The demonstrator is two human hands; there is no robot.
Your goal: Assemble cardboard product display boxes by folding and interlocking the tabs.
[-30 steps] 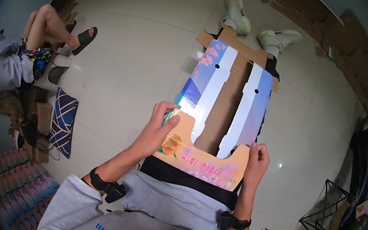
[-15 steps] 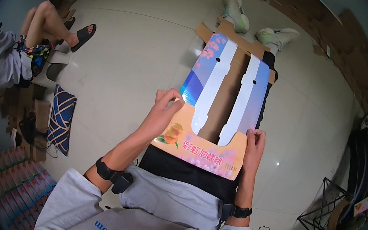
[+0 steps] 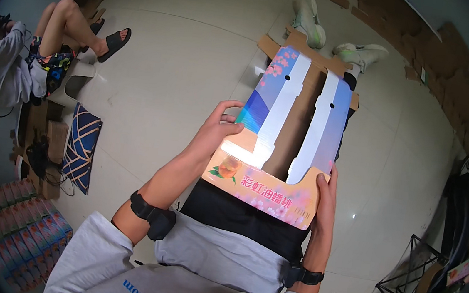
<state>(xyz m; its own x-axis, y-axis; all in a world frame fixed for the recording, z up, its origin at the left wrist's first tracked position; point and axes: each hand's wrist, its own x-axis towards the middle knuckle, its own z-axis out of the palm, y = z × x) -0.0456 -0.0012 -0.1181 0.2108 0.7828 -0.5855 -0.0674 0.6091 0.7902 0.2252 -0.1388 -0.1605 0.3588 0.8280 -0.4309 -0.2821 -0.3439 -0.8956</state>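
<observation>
A partly folded cardboard fruit box (image 3: 285, 129) lies over my lap and legs, its brown inside showing between two long side flaps. The left flap (image 3: 269, 106) has blue and pink print with a white inner strip; the right flap (image 3: 333, 118) is lilac and white. Across the near end stands an orange-pink front panel (image 3: 264, 193) with a printed peach. My left hand (image 3: 212, 135) grips the box's left side near the front corner, thumb on top. My right hand (image 3: 325, 203) holds the right front corner, thumb over the panel and fingers along the outer side.
To the left another person (image 3: 5, 69) sits on a stool, one sandal (image 3: 114, 46) out on the tiled floor. Near them are a blue patterned cushion (image 3: 80, 150) and stacks of printed cartons (image 3: 27, 238). A black wire frame (image 3: 407, 276) stands at right; flattened cardboard (image 3: 451, 74) lines the wall.
My left hand has gone from pinching the front panel's corner to wrapping the box's side. That corner sits lower, with white showing beside it. My right thumb has come over the panel.
</observation>
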